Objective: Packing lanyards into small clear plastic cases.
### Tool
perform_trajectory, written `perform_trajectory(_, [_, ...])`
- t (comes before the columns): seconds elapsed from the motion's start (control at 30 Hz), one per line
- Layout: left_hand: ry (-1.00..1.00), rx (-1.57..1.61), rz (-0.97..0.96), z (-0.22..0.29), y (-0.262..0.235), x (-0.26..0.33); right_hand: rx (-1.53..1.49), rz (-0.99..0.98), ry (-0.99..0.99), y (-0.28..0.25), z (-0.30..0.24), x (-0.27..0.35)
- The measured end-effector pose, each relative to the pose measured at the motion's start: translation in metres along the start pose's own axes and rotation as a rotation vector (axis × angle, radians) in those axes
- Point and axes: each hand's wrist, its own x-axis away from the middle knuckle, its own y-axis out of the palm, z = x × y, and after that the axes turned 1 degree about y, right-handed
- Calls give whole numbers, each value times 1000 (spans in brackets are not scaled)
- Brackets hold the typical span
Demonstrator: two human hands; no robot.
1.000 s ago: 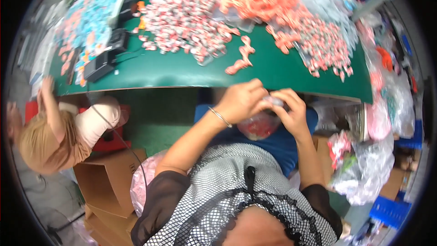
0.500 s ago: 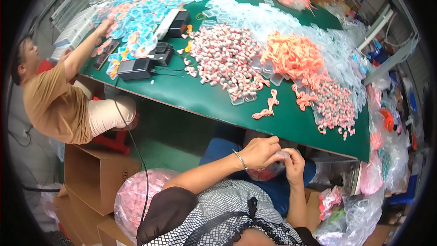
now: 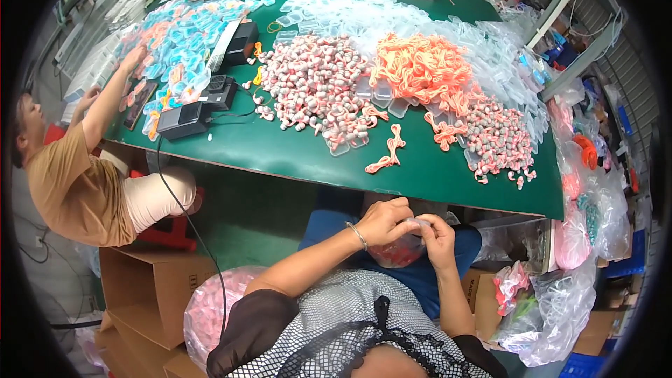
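Note:
Over my lap, just off the table's near edge, I hold a clear plastic bag (image 3: 397,252) with reddish contents that I cannot make out. My left hand (image 3: 382,224), with a bangle at its wrist, pinches the bag's gathered top. Close beside it, my right hand (image 3: 438,239) has thumb and fingers closed on the same top edge. On the green table (image 3: 294,161) ahead lie a small coiled orange cord (image 3: 387,150), a big pile of orange cords (image 3: 423,66) and two heaps of small pink-and-grey earbud-like pieces (image 3: 308,80).
Clear plastic cases (image 3: 336,14) cover the table's far side. Black devices (image 3: 183,120) with a hanging cable stand at the left. A co-worker (image 3: 73,182) reaches into blue and orange packs (image 3: 182,35). Cartons (image 3: 157,294) and a bag of pink items (image 3: 217,301) stand at my left.
The whole view has shifted a little, so the table and its piles sit farther left and higher. Both my hands stay on the bag's top. The co-worker's arm remains stretched over the packs.

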Motion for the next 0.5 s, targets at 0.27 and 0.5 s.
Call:
perform_trajectory(0.27, [-95,-28,27,-5,21,11,17,-49,38,-5,10,0])
perform_trajectory(0.5, [-20,58,-14,-11,13,15,44,-74,-7,-1,12,7])
